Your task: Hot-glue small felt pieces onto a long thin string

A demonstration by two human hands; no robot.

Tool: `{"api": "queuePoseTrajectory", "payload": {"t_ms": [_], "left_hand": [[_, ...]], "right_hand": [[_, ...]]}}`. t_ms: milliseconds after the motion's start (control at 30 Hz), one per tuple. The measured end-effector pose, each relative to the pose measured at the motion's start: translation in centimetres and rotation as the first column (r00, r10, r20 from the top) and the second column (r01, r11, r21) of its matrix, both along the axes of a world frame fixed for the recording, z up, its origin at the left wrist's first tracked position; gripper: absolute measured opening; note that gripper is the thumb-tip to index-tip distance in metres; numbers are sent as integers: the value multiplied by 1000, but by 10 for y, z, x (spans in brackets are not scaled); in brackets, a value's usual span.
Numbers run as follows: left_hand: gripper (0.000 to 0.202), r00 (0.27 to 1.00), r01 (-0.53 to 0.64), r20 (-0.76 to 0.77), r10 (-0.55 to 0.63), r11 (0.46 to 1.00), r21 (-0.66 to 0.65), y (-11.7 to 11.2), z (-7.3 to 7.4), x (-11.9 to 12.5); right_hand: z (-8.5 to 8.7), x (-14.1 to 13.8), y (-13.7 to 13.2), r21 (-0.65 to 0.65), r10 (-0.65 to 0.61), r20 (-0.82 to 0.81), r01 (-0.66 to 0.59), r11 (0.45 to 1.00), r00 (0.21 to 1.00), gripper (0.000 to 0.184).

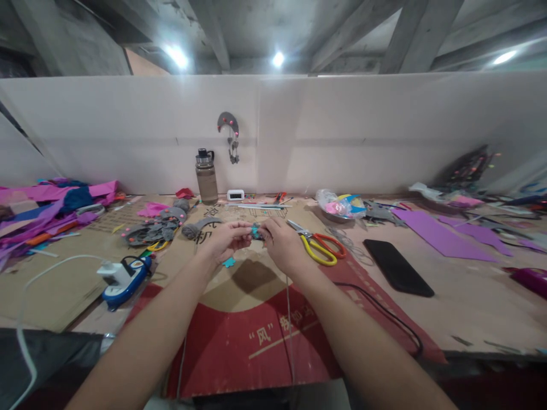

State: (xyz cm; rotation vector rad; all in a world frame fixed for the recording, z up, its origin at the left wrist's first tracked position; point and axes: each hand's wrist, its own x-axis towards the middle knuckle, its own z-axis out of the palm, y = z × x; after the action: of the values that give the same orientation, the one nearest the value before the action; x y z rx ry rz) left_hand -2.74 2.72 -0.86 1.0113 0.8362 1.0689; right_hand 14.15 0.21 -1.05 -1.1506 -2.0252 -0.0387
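My left hand (227, 239) and my right hand (282, 240) meet over the cardboard, fingertips closed on a small teal and grey piece (255, 230). It looks like felt, and the fingers partly cover it. A thin grey cord (289, 310) hangs below my right hand over the red part of the cardboard (239, 336). Just under my left hand lies a teal flower-shaped cutout (229, 262). To the right of my right hand rest scissors (306, 233) with yellow and orange handles. A grey curled felt strip (200, 226) sits left of my hands.
Left are a blue power strip (128, 283), grey felt pieces with pink beads (158, 226) and coloured scraps (55, 208). A bottle (205, 179) stands behind. Right are a black phone (398, 267), purple sheets (440, 233) and a bowl (337, 216). A moon-shaped ornament (228, 122) hangs on the partition.
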Motion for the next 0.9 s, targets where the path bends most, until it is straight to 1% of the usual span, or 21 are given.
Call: {"api": "queuePoseTrajectory", "payload": {"t_ms": [100,167,233,467,600,667,767,900], "left_hand": [[18,998,-54,38,55,998,-25,-1,0,2],[16,995,-88,46,88,996,-8,-2,1,4],[18,994,-97,48,96,995,21,-3,1,6],[27,996,-80,58,75,992,93,-8,3,11],[36,997,-62,48,56,990,127,-9,3,12],[34,999,-37,31,33,990,139,-9,3,12],[23,1000,-10,4,9,992,129,-9,1,13],[24,999,-8,-31,11,994,107,-9,0,14]], "right_hand": [[-1,0,1,26,-45,5,45,999,999,22],[-1,-1,1,21,-70,4,70,997,998,23],[0,-2,0,-2,-84,-6,84,996,996,23],[7,-6,-7,-142,-140,13,140,980,990,30],[7,-7,-8,-157,-137,-26,131,979,990,34],[5,-7,-7,-145,-137,-53,128,981,989,37],[3,-7,-5,-136,-116,-100,102,986,988,41],[2,-5,-4,-146,-102,-167,78,986,981,45]]}}
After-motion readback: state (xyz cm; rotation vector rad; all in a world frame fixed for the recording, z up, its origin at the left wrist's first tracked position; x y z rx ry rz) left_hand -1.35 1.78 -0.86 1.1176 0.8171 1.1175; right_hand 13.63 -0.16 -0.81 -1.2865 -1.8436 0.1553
